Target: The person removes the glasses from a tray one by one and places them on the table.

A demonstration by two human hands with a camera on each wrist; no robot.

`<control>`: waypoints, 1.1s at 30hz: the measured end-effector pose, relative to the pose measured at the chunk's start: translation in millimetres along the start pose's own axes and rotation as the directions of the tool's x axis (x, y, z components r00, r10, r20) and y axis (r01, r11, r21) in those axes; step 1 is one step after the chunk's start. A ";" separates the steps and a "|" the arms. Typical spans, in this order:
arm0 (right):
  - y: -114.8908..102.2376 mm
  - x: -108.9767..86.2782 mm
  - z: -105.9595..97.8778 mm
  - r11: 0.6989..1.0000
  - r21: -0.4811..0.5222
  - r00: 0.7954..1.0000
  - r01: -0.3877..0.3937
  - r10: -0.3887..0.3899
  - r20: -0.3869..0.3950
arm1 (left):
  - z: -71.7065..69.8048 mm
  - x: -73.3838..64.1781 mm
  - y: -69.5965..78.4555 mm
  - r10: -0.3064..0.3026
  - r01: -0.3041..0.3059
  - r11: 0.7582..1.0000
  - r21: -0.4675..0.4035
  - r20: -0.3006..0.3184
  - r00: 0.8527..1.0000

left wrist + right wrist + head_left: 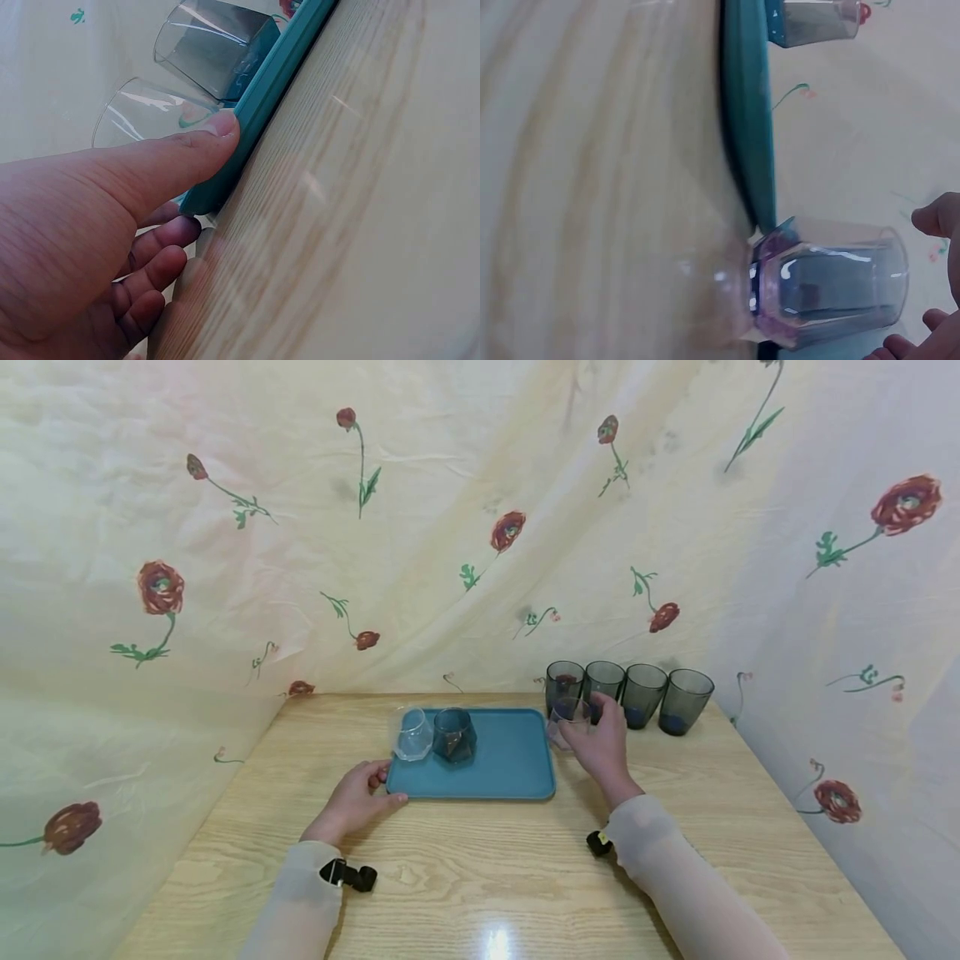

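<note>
My left hand (360,800) holds the front left corner of a blue-green tray (513,756), its thumb (187,154) against the front edge and its other fingers at the side. On the tray's left half stand a clear faceted glass (413,735) and, to its right, a dark blue-grey faceted glass (454,737). A pale pinkish faceted glass (832,289) stands upright on the table beside the tray's right edge. My right hand (602,745) is spread around its rim; in the right wrist view a gap shows between the thumb (934,215) and the glass.
Several grey tumblers (642,697) stand in a row at the back right, close behind the right hand. The wooden table (465,877) meets a flowered cloth (420,543) at the back and sides.
</note>
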State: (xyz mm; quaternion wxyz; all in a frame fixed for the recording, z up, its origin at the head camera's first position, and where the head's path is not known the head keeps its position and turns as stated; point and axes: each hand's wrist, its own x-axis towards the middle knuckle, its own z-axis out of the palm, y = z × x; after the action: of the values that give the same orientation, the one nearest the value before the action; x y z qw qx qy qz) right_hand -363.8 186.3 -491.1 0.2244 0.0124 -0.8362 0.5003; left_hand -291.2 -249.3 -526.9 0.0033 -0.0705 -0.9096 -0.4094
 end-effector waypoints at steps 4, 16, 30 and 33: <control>-11.1 -0.4 0.1 0.999 0.010 0.999 0.039 -0.039 -0.023 | 0.4 0.9 -1.0 -0.005 0.005 1.000 0.002 0.000 1.000; -58.4 3.5 16.6 0.983 0.140 0.992 0.115 -0.120 0.030 | 0.6 1.8 -1.0 0.004 -0.004 1.000 0.001 0.003 1.000; -83.3 2.1 51.5 0.974 0.220 0.960 0.049 -0.107 0.258 | 0.0 1.5 -0.5 -0.003 0.003 1.000 0.000 -0.013 1.000; -82.9 2.2 61.1 0.978 0.207 0.947 0.037 -0.101 0.305 | 0.0 1.3 -0.5 -0.001 0.001 1.000 0.006 -0.014 1.000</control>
State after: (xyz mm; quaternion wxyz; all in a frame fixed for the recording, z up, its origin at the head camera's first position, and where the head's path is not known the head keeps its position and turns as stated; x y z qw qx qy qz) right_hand -367.6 93.9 -445.7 0.1038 0.1434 -0.8061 0.5646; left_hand -292.6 -249.4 -527.1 0.0096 -0.0673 -0.9108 -0.4073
